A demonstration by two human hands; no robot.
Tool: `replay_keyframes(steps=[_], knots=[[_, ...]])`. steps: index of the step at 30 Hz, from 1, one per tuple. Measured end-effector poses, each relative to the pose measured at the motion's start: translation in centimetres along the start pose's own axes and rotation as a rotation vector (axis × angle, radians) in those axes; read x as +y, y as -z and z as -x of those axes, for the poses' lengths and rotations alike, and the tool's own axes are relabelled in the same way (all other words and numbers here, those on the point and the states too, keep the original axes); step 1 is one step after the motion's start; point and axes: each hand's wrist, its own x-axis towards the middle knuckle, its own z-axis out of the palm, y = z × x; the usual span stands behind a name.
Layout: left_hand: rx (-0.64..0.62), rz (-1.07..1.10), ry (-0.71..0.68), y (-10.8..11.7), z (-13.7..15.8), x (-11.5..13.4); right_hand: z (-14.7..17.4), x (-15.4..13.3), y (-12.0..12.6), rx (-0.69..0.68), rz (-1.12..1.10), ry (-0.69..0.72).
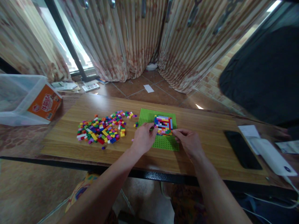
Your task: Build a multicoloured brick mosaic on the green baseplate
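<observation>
Two bare forearms (121, 171) reach in over the near edge; patterned cloth (79, 189) shows below, at left. Wood-grain desk (70, 149) beyond.

Left hand (145, 137): thumb and forefinger at the left side of a many-coloured brick build (163, 123). Whether the grip pinches the build or a single brick, cannot tell. Right hand (188, 141): fingertips drawn close at the build's near right corner; what that grip pinches, if anything, also cannot tell. Build sits between both hands, over the middle of a green studded baseplate (165, 144); blue, red, white and yellow pieces in rows.

Left of the plate: loose brick pile (100, 129), mixed colours, spread wide. One dark brick (103, 147) apart on the near side.

Right end: black phone (243, 149), screen dark. Beside it a white device (272, 156) with a dark oval mark, lettering too small to read, overlapping a white sheet (249, 132).

Far left: clear plastic bin (35, 84) with an orange label (45, 104); large white characters, too blurred to read surely. Behind, a white booklet (90, 87) with black print, illegible.

Farther: paper (149, 88) on the tiled floor (130, 90), then striped, floral curtains (121, 46).
</observation>
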Motion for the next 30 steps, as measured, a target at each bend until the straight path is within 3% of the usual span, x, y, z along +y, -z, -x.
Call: replay_keyframes(steps=[11, 17, 22, 30], knots=[[0.000, 0.024, 0.018, 0.1, -0.1, -0.1, -0.2, 0.3, 0.0, -0.015, -0.004, -0.011], [-0.015, 0.047, 0.045, 0.1, -0.2, -0.2, -0.6, 0.7, 0.1, 0.003, -0.049, 0.074], [-0.025, 0.031, 0.023, -0.2, -0.1, -0.4, -0.4, 0.7, -0.6, -0.060, 0.050, 0.104], [-0.035, -0.036, -0.008, -0.2, 1.4, 0.2, 0.8, 1.1, -0.1, -0.029, 0.230, 0.057]])
